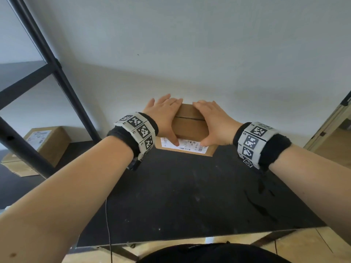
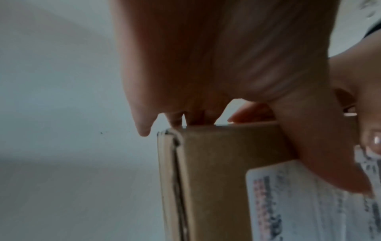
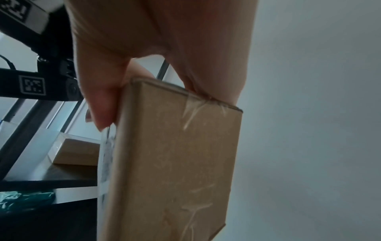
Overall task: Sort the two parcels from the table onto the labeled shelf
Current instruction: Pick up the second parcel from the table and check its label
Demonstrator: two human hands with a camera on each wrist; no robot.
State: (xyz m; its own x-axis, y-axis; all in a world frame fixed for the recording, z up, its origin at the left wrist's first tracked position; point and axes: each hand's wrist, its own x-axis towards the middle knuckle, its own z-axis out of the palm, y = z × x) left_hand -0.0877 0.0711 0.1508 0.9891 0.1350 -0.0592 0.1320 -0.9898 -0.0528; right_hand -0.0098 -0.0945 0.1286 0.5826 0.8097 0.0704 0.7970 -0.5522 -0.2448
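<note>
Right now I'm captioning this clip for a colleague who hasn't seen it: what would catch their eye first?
Both hands, left hand and right hand, grip a brown cardboard parcel from either side at the far edge of the black table, against the pale wall. Its white shipping label faces the person. To the left, more cardboard boxes sit on a black metal shelf.

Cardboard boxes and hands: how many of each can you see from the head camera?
Cardboard boxes: 3, the held box, a labeled box on the shelf and a flatter box under it.
Hands: 2, the left hand and the right hand.
Total: 5
</note>
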